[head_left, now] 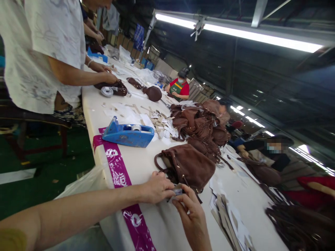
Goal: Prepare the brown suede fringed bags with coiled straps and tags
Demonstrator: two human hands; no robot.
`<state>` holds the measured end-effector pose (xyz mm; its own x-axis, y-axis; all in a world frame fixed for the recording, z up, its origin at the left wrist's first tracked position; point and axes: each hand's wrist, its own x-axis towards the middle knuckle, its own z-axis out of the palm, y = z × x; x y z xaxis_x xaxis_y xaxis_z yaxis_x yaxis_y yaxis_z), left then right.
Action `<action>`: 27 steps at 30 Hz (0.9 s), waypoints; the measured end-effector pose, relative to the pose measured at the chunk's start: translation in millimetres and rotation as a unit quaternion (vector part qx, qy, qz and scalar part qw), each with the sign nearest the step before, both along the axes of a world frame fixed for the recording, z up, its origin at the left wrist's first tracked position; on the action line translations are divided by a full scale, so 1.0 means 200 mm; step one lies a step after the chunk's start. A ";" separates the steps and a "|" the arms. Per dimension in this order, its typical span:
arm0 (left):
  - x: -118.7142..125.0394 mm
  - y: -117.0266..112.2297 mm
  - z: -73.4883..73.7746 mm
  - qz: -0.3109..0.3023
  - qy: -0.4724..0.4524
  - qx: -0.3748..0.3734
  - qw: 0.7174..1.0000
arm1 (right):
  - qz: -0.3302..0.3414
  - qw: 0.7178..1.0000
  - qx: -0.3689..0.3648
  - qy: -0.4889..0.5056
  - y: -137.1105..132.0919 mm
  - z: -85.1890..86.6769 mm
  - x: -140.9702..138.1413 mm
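Observation:
My left hand [157, 188] and my right hand [192, 212] meet over the white table [146, 164], both pinching a small grey card tag [177, 191] between fingertips. Just beyond the tag lies a brown suede bag [190, 165] with a loop handle, touching my left knuckles. A blue tape dispenser [128, 134] sits further left on the table, beside a magenta printed tape strip [117, 170] running down the table's edge.
A heap of brown bags [201, 125] lies behind. Paper scraps [159, 122] litter the middle. Stacked card pieces [230, 219] lie at right. A person in a white shirt [44, 52] works at the left; other workers sit across the table.

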<state>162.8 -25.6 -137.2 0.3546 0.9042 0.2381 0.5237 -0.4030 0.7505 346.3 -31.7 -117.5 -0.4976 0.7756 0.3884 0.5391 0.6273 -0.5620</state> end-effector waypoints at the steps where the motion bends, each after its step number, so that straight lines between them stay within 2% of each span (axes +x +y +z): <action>1: 0.01 0.00 -0.01 0.005 0.002 0.006 1.000 | 0.002 1.000 0.001 -0.006 0.00 0.01 0.00; 6: 0.03 -0.01 -0.01 0.020 0.027 0.013 0.999 | -0.024 1.000 0.019 0.006 0.02 0.00 0.00; 12: -0.03 -0.08 0.03 -0.060 -0.008 0.031 0.998 | -0.023 0.999 0.010 0.033 0.01 -0.01 -0.02; 15: -0.03 -0.10 0.03 -0.035 0.020 0.045 0.998 | -0.030 0.999 -0.003 0.045 0.00 0.00 -0.02; 18: -0.02 -0.09 0.02 -0.023 0.028 0.033 0.999 | -0.035 0.996 -0.062 0.058 0.01 0.01 0.02; 20: -0.02 -0.09 0.03 -0.037 0.022 0.030 0.999 | -0.036 0.990 -0.118 0.067 0.03 0.03 0.04; 22: -0.03 -0.08 0.03 -0.059 0.014 0.029 0.998 | -0.047 0.986 -0.143 0.075 0.04 0.05 0.05; 24: -0.04 -0.07 0.04 -0.078 0.005 0.016 0.997 | -0.056 0.989 -0.123 0.066 0.06 0.07 0.04; 27: -0.04 -0.05 0.03 -0.090 -0.005 -0.015 0.996 | -0.039 0.999 -0.029 0.008 0.07 0.11 -0.01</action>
<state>154.5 -35.8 -130.3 0.5089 0.8334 0.2157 0.4383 -0.4665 0.7683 343.7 -18.4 -95.7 -0.4287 0.8334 0.3488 0.5760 0.5495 -0.6052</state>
